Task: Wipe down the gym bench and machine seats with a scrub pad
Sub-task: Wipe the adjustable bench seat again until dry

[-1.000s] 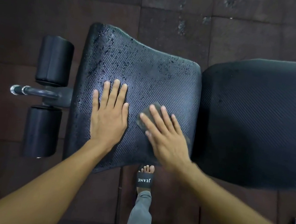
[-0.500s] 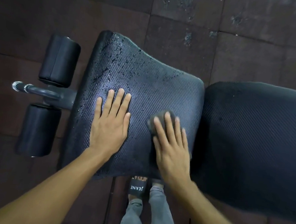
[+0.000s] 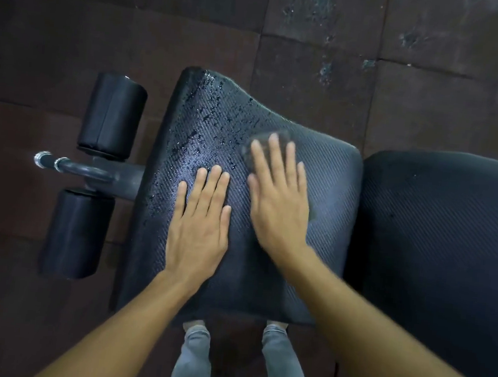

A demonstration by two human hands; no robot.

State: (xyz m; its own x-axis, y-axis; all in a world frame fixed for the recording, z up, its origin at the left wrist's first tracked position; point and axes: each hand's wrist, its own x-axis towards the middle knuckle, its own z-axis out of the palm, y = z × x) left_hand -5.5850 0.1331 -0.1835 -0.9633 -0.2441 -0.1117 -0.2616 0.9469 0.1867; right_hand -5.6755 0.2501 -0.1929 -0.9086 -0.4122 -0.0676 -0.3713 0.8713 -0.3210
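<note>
1. The pad (image 3: pixel 263 138) is pressed onto the wet seat (image 3: pixel 327 180) by the right hand (image 3: pixel 277 200), fingers straight.
2. The left hand (image 3: pixel 200 226) is laid flat on the seat, just beside, holding nothing.

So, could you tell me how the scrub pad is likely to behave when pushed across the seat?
Probably light and pliable: the scrub pad lies flat under the right hand's straight fingers. It should slide easily, since water droplets bead the textured seat. Being flat, it likely won't roll.
</note>
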